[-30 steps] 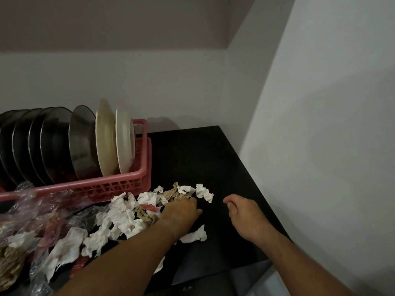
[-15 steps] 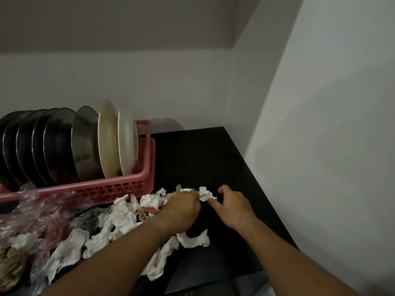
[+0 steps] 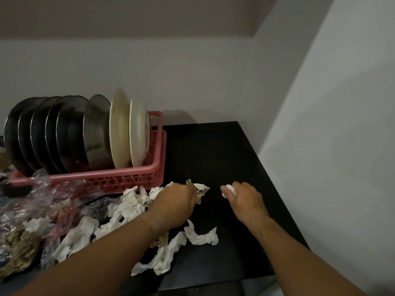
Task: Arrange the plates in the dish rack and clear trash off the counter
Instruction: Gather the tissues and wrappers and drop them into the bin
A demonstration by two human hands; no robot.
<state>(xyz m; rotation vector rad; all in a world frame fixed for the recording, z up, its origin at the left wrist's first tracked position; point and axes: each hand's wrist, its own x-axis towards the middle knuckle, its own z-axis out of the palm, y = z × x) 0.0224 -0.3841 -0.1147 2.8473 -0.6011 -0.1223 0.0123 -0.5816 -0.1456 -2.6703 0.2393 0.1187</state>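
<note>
Several dark and steel plates (image 3: 70, 133) and two cream plates (image 3: 119, 129) stand upright in a pink dish rack (image 3: 136, 170) at the left of the black counter (image 3: 213, 150). In front of the rack lies a heap of crumpled white tissues (image 3: 128, 207) mixed with brown scraps. My left hand (image 3: 175, 201) rests on the heap's right end, closed on a bunch of tissue and brown paper (image 3: 201, 189). My right hand (image 3: 245, 199) is to the right of it, fingers pinched on a small white tissue wad (image 3: 229, 190).
Crinkled clear and pink plastic wrap (image 3: 42, 201) and a brown crumpled wad (image 3: 17, 248) lie at the left front. Loose tissue strips (image 3: 201, 237) lie near the counter's front edge. A white wall (image 3: 331, 146) borders the counter on the right.
My right hand reached to the heap, pinched off a small white wad and pulled it away to the right. My left hand stayed closed on the heap's right end.
</note>
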